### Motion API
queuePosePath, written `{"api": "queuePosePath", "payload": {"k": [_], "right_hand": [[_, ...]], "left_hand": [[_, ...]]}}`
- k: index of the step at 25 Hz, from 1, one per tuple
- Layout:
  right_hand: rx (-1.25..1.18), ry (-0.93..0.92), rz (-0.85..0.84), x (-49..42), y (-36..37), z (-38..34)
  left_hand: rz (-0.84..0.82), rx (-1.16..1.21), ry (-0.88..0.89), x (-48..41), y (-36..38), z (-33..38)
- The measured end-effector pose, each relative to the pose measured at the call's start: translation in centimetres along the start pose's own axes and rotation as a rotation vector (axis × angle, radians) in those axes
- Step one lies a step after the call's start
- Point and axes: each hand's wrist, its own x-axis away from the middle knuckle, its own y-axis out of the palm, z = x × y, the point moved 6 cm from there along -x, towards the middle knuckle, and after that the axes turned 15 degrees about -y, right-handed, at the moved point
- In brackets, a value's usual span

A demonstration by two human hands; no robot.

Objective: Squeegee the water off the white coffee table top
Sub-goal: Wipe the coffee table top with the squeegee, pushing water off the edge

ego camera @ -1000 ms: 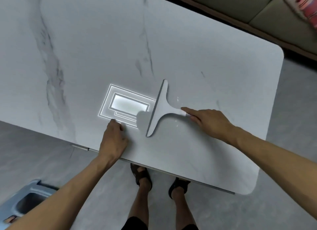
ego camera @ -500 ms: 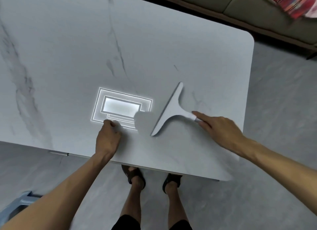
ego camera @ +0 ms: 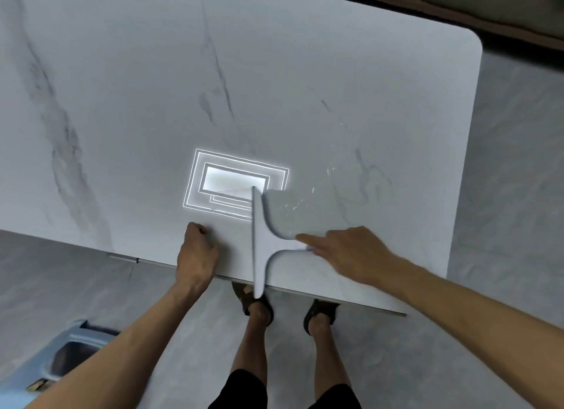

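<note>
The white marble-look coffee table top (ego camera: 305, 72) fills the upper view. A white T-shaped squeegee (ego camera: 259, 243) lies on it near the front edge. Its blade runs front to back, and the near end sticks out past the table edge. My right hand (ego camera: 351, 256) grips the handle from the right, index finger stretched along it. Small water droplets (ego camera: 300, 202) glint just right of the blade. My left hand (ego camera: 197, 250), fingers curled and holding nothing, rests on the table by the front edge, left of the blade.
A ceiling light's reflection (ego camera: 235, 184) shines on the top, left of the blade. A sofa (ego camera: 488, 2) stands beyond the far right corner. A blue container (ego camera: 61, 356) sits on the floor at lower left. My sandalled feet (ego camera: 259, 305) stand under the front edge.
My right hand has swung the squeegee from a slant to straight and drawn it toward the front edge, so the blade now overhangs it. My left hand has stayed put.
</note>
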Motion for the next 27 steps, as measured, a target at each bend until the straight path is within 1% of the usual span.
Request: {"api": "queuePosePath", "payload": {"k": [3, 5, 7, 9, 13, 15, 17, 19, 23, 25, 27], "right_hand": [[-0.03, 0.175, -0.048, 7.2, -1.7, 4.8], [-0.001, 0.282, -0.071, 10.8, -3.1, 6.5], [0.037, 0.32, -0.084, 12.5, -4.1, 6.7], [0.021, 0.271, -0.117, 11.7, -4.0, 5.3], [-0.004, -0.041, -0.153, 3.4, -1.2, -2.0], [0.035, -0.174, -0.205, -0.4, 0.7, -5.7], [0.08, -0.218, -0.197, -1.5, 1.5, -6.4], [0.09, -0.191, -0.152, 0.5, 1.6, -4.3], [0.131, -0.131, -0.113, 8.3, 0.2, 2.7], [0.139, -0.035, -0.108, 12.2, -0.9, 6.3], [0.146, 0.047, -0.118, 15.5, -1.8, 9.7]], "left_hand": [[-0.003, -0.042, 0.056, 1.1, 1.4, 1.2], [-0.002, -0.061, 0.08, 1.5, 1.9, 1.7], [0.004, -0.063, 0.079, 1.7, 2.0, 1.7], [0.031, -0.066, 0.083, 1.8, 1.9, 1.4], [0.067, -0.047, 0.062, 2.0, 1.2, 0.0], [0.036, -0.067, 0.046, 2.3, 1.2, -0.9], [-0.031, -0.101, 0.038, 3.0, 1.9, -1.0], [-0.069, -0.144, 0.063, 4.3, 2.9, -0.4], [-0.052, -0.221, 0.136, 7.8, 6.2, 1.8], [-0.081, -0.267, 0.169, 9.4, 8.2, 3.2], [-0.129, -0.264, 0.148, 10.7, 9.8, 4.3]]}}
